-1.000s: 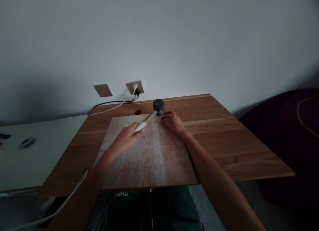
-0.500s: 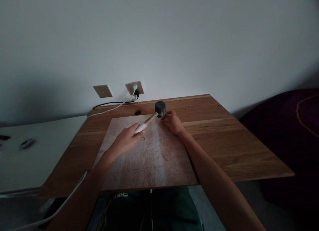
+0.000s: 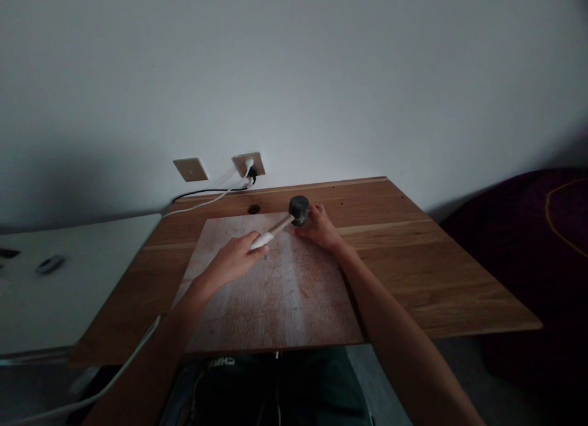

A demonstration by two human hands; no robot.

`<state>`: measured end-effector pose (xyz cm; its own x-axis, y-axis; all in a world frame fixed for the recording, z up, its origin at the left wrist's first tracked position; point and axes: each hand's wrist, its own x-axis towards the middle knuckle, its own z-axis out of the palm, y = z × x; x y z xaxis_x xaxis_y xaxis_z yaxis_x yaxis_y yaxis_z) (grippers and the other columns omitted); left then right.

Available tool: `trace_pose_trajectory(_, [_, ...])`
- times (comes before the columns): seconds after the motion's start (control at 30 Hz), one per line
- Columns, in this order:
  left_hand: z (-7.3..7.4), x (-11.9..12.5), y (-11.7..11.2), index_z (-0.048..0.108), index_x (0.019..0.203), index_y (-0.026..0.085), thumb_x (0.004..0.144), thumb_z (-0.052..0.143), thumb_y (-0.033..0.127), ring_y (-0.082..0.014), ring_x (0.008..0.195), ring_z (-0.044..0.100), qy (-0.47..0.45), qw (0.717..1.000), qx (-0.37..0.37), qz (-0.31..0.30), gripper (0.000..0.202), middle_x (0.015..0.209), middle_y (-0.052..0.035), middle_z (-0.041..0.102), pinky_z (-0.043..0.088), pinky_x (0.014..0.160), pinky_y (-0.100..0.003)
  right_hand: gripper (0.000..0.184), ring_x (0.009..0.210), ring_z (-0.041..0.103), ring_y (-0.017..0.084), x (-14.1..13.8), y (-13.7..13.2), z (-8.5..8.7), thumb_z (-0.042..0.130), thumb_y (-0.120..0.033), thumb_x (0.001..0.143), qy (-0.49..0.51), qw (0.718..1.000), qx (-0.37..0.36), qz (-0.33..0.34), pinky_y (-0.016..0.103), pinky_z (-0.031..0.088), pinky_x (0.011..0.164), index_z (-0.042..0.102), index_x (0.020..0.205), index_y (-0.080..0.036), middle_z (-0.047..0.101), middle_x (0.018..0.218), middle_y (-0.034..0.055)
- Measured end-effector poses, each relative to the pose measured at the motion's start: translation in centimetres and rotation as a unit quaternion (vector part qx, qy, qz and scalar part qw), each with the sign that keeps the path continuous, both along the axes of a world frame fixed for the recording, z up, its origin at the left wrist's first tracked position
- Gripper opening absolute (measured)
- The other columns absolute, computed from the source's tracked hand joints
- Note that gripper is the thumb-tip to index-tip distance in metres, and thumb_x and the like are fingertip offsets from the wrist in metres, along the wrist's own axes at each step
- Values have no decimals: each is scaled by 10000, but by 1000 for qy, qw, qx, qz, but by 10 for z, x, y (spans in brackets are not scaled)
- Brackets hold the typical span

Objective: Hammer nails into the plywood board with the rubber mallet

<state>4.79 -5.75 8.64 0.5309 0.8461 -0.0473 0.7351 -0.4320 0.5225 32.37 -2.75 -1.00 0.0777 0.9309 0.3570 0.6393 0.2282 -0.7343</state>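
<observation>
In the head view, my left hand (image 3: 236,255) is closed round the pale grip of a rubber mallet (image 3: 275,228). The mallet's black head is low over the far right corner of a whitish, worn board (image 3: 275,297). My right hand (image 3: 321,228) rests at that corner, right beside the mallet head. Its thumb and fingers look spread, though the head hides part of them and whatever lies between. Small thin metal pieces, perhaps nails (image 3: 264,256), lie on the board by my left fingers. Several dark dots mark the board's far edge.
Under the board is a wooden tabletop (image 3: 427,273) against the wall. A white cable (image 3: 202,204) and a black one run to a wall socket (image 3: 248,163). A white table (image 3: 55,303) stands at left, a dark purple beanbag-like shape (image 3: 514,230) at right.
The mallet head has come down slightly and to the right. My right fingers, pinched together beside it before, now look more spread. My left hand keeps its hold on the handle.
</observation>
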Motion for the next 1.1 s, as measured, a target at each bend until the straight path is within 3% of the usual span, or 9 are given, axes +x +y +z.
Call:
trace_pose_trajectory(0.17, [-4, 2, -3, 573, 843, 242, 926, 562, 411, -202, 665, 622, 1, 1000, 9, 26, 188, 696, 7, 624, 366, 618, -291, 647, 1128, 599, 314, 0, -1, 2, 884, -446, 670, -34, 999, -7, 2, 492, 513, 1009, 626, 1224, -232, 580, 1187, 97])
trace_pose_trajectory(0.33, [-7, -11, -6, 588, 847, 236, 922, 562, 439, -175, 645, 583, -42, 999, 1, 32, 218, 674, 29, 587, 354, 598, -273, 626, 1147, 610, 312, 0, -2, 2, 858, -409, 712, -41, 999, 5, 5, 482, 508, 1021, 628, 1268, -234, 605, 1210, 104])
trace_pose_trajectory(0.6, [-22, -47, -17, 530, 810, 237, 912, 524, 542, -156, 638, 497, -155, 969, 57, 182, 321, 666, 46, 473, 365, 598, -268, 483, 1165, 607, 307, -2, -6, 4, 737, -401, 848, -85, 996, 39, 9, 493, 493, 1065, 643, 1283, -213, 604, 1208, 123])
trace_pose_trajectory(0.8, [-32, -57, -20, 466, 780, 246, 922, 495, 556, -150, 624, 487, -199, 950, 71, 231, 341, 635, 51, 433, 366, 592, -268, 217, 1099, 621, 307, -3, -15, 21, 623, -388, 932, -85, 992, 93, 5, 506, 516, 1013, 725, 1067, -252, 631, 1126, 108])
trace_pose_trajectory(0.87, [-33, -58, -21, 454, 767, 245, 928, 500, 540, -142, 615, 483, -214, 946, 79, 231, 338, 632, 54, 432, 370, 600, -269, 196, 1029, 637, 285, -11, -20, 33, 601, -395, 955, -77, 991, 101, 32, 474, 539, 962, 732, 1003, -258, 644, 1058, 91])
trace_pose_trajectory(0.97, [-35, -57, -22, 443, 755, 245, 934, 509, 513, -138, 598, 481, -229, 941, 86, 232, 329, 619, 58, 436, 363, 598, -271, 171, 965, 646, 250, -33, -28, 54, 600, -353, 972, -113, 981, 91, 132, 421, 546, 919, 732, 998, -247, 654, 1029, 81])
trace_pose_trajectory(1.1, [-34, -56, -24, 447, 768, 249, 943, 510, 505, -143, 569, 483, -229, 934, 89, 258, 316, 591, 62, 439, 342, 582, -275, 118, 994, 634, 246, -72, -38, 70, 646, -302, 950, -231, 936, 28, 265, 388, 528, 901, 730, 970, -222, 642, 1058, 92])
